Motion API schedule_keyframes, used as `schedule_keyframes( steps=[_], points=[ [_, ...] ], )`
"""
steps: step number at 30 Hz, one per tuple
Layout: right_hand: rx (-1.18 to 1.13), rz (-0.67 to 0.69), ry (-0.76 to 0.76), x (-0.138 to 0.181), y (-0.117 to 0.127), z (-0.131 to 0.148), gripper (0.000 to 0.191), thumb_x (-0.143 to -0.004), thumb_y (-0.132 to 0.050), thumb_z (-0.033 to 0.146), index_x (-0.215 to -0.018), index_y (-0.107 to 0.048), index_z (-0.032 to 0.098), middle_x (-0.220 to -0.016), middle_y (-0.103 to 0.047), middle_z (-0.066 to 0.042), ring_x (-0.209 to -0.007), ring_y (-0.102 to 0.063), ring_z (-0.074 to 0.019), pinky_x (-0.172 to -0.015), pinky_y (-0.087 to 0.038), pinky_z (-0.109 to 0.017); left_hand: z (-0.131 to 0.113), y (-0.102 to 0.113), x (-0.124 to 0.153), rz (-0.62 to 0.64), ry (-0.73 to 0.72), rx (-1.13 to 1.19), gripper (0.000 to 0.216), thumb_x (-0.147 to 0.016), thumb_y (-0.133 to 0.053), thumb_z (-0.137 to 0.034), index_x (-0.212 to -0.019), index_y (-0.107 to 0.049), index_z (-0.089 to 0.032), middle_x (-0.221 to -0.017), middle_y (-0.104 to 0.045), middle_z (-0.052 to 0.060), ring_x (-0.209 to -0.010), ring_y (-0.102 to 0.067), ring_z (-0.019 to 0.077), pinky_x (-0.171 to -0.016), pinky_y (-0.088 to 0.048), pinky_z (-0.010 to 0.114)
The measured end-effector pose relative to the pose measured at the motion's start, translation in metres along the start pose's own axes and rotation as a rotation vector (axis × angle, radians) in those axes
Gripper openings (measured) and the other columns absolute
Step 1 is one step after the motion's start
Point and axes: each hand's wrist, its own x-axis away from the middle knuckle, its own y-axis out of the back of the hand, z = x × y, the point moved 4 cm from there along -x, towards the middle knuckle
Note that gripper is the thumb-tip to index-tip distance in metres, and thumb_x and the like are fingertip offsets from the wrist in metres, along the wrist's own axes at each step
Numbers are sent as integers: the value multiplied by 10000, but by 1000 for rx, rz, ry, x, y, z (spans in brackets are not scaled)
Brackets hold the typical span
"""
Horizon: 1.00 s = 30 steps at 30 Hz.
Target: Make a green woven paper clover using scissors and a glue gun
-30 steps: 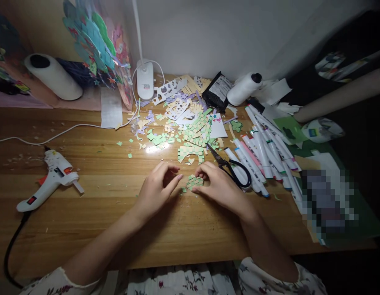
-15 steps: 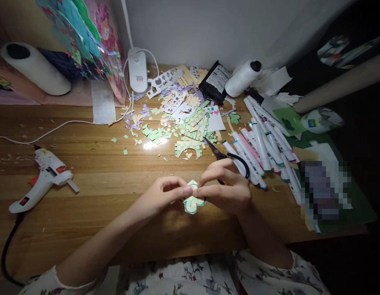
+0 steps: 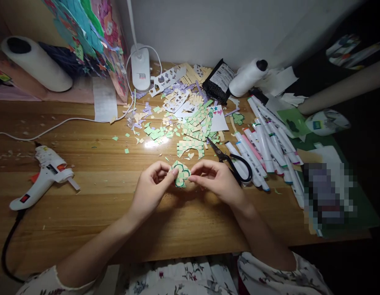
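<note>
A small woven-paper clover shape [image 3: 181, 176] in green and cream, with a dark green outline, is held up above the wooden table. My left hand [image 3: 153, 184] pinches it on its left side, the thumb lying over its face. On the right edge, the thumb and forefinger of my right hand [image 3: 219, 180] close on the same piece. Black-handled scissors [image 3: 231, 162] lie just beyond my right hand, blades toward the scraps. Woven green and cream offcuts [image 3: 191, 148] rest beyond the clover.
Paper scraps [image 3: 190, 119] cover the back middle. Several markers [image 3: 263, 143] lie on the right, near a green mat [image 3: 362, 205]. A white glue gun [image 3: 44, 176] lies at left. At the back stand a lamp base [image 3: 140, 71] and a thread cone [image 3: 248, 78].
Both hands have moved the clover up and a little left, away from my body. Its outlined face shows more fully now, and the scissors' handles are less covered by my right hand.
</note>
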Motion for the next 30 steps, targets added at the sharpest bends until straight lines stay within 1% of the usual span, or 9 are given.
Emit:
schedule_keyframes(
  steps=[2,4,8,11,13,16,19,26,30],
  points=[
    [-77,-11,-45,-1,-5,-3,191,-685,-755,318,-712,-637,169,-632,-659,3,-494,-543,-89,-446,-428,-208,0,-1,1,9,-29,-18,254,-714,-717,-372,-743,-594,-152,-692,-627,-10,-628,-575,105,-597,-468,201],
    [-123,-20,-66,0,-7,-4,195,-691,-748,323,-696,-635,164,-598,-643,11,-454,-509,-74,-425,-408,-199,-1,-2,2,30,-49,-35,227,-707,-729,-339,-766,-620,-149,-717,-647,0,-647,-588,109,-615,-479,204],
    [-179,12,-62,1,-10,-1,181,-739,-712,340,-718,-657,169,-628,-654,4,-516,-554,-88,-487,-462,-208,-1,-2,2,36,-48,-57,217,-714,-726,-336,-763,-648,-140,-726,-671,17,-663,-602,123,-637,-490,220],
    [-166,41,-23,2,-12,1,205,-794,-655,371,-736,-677,176,-666,-676,-10,-567,-586,-105,-547,-500,-230,-2,-1,1,14,-61,-53,244,-697,-740,-356,-734,-638,-139,-707,-666,11,-659,-597,121,-639,-487,219],
    [-146,33,6,3,-12,2,238,-822,-617,388,-736,-685,176,-666,-675,-12,-580,-592,-111,-560,-506,-235,-2,-1,0,11,-70,-44,253,-690,-745,-362,-721,-629,-139,-697,-659,6,-655,-591,116,-636,-482,213],
    [-102,-31,21,4,-12,1,203,-783,-668,374,-740,-689,177,-669,-675,-10,-588,-597,-121,-555,-505,-239,-1,-1,0,23,-73,-62,245,-703,-733,-357,-725,-623,-140,-695,-649,5,-649,-583,114,-621,-472,212],
    [-60,-94,28,5,-11,1,158,-745,-712,324,-697,-684,176,-645,-672,-5,-577,-593,-121,-553,-499,-237,0,-2,1,36,-83,-96,215,-729,-707,-336,-723,-612,-144,-691,-638,5,-641,-575,115,-607,-462,216],
    [-116,-24,-9,3,-11,-1,201,-796,-646,362,-737,-714,182,-669,-708,-21,-586,-627,-132,-567,-538,-259,2,-2,1,26,-117,-113,192,-746,-691,-316,-729,-594,-150,-698,-628,5,-638,-561,110,-600,-446,215],
    [-93,-89,21,4,-8,-1,122,-753,-706,305,-774,-716,184,-720,-722,-18,-644,-659,-143,-610,-554,-266,2,0,0,1,-94,-92,224,-739,-696,-342,-721,-587,-147,-684,-607,-6,-640,-554,108,-607,-451,212]
  ],
)
